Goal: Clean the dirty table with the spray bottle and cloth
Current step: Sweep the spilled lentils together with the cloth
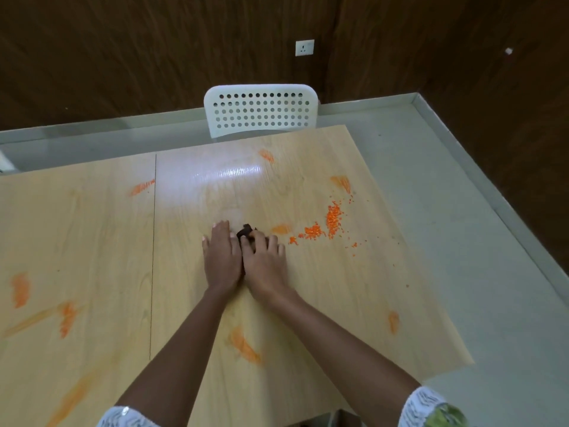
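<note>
A light wooden table carries orange smears and a pile of orange crumbs right of centre. A dark cloth lies bunched near the table's middle, mostly hidden under my hands. My left hand lies flat on the table with straight fingers, its inner edge against the cloth. Beside it, my right hand presses down on the cloth with its fingers curled over it. Only a small dark corner of the cloth sticks out between my fingertips. No spray bottle is in view.
A white perforated chair stands at the table's far edge. Grey floor runs along the right side, with a dark wooden wall behind and a wall socket. More orange smears mark the left and near parts.
</note>
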